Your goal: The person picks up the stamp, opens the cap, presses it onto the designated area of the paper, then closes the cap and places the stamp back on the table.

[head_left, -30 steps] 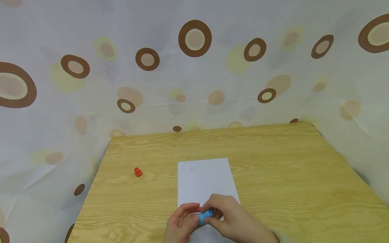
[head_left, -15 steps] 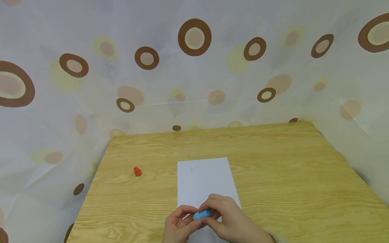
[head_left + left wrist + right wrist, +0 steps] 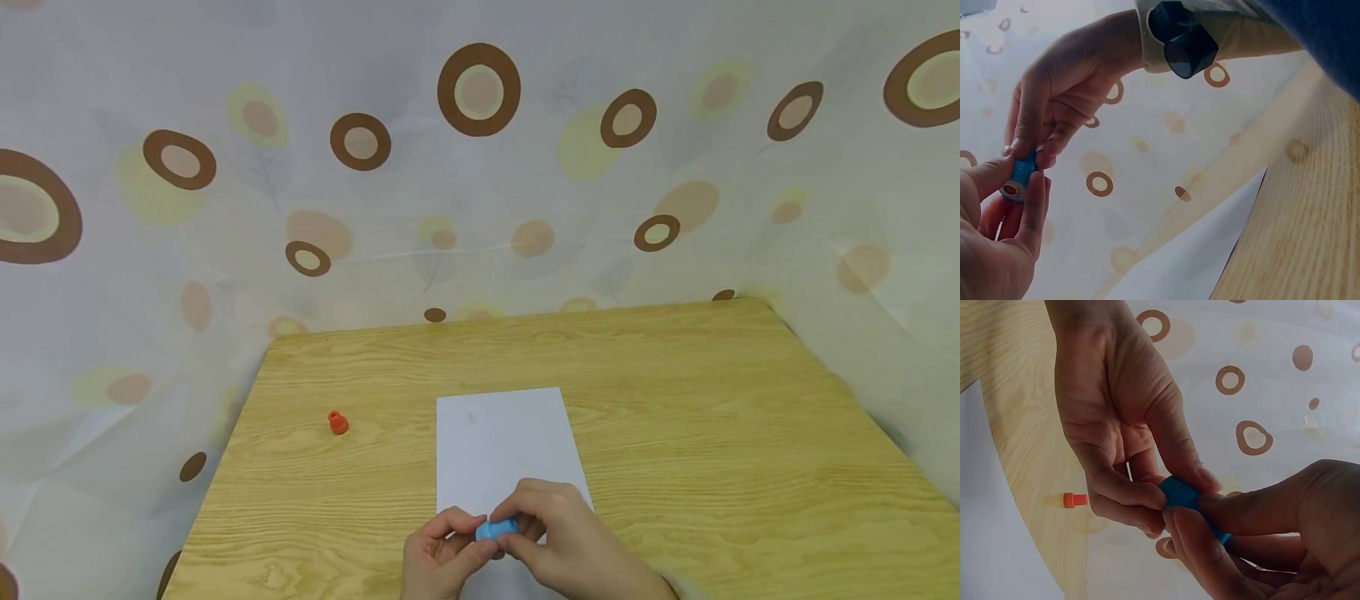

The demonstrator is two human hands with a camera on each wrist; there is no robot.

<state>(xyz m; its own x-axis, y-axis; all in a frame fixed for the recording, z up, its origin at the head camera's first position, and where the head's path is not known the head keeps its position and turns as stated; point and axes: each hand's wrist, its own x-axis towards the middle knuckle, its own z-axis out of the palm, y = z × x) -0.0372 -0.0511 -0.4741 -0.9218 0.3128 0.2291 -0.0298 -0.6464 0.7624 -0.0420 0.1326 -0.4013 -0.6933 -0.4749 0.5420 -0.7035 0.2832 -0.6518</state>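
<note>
Above the lower part of a white sheet of paper (image 3: 495,450), both hands hold a small blue stamp (image 3: 497,529) with a wide base and a narrower handle end. My left hand (image 3: 442,558) pinches the wide end between thumb and fingers. On the narrow end, my right hand (image 3: 566,537) pinches with thumb and fingertips. In the left wrist view the blue stamp (image 3: 1020,175) shows a pale round face with a dark patch and dots. Fingers from both sides partly cover the blue stamp (image 3: 1180,494) in the right wrist view.
A red piece of similar shape (image 3: 338,422) stands on the wooden table (image 3: 705,433), left of the paper. A faint mark shows near the paper's top. Patterned cloth (image 3: 480,208) surrounds the back and sides of the table.
The blue stamp has shifted slightly left and lies more level, with more of its wide end showing between the fingertips. Both hands still pinch it. The red piece stays in place.
</note>
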